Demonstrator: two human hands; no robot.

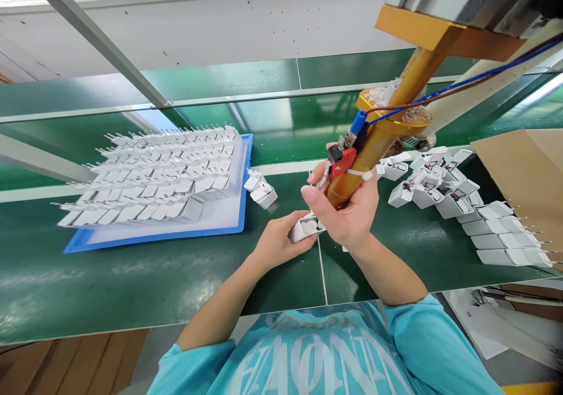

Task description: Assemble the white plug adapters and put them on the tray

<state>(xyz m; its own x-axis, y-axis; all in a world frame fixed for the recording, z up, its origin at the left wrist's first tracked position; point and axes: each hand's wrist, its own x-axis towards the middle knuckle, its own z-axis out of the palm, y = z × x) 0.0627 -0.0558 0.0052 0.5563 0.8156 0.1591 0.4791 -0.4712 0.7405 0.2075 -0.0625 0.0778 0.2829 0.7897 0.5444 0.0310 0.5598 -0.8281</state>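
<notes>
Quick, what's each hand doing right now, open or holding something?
The left hand is closed on a white charger housing.
The right hand is closed around the gold hanging tool.

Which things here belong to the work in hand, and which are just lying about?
In hand:
left hand holding a white charger housing
right hand gripping the hanging gold tool

Lying about:
blue tray of housing rows
two loose housings beside it
pile of open housings
cardboard box
</notes>
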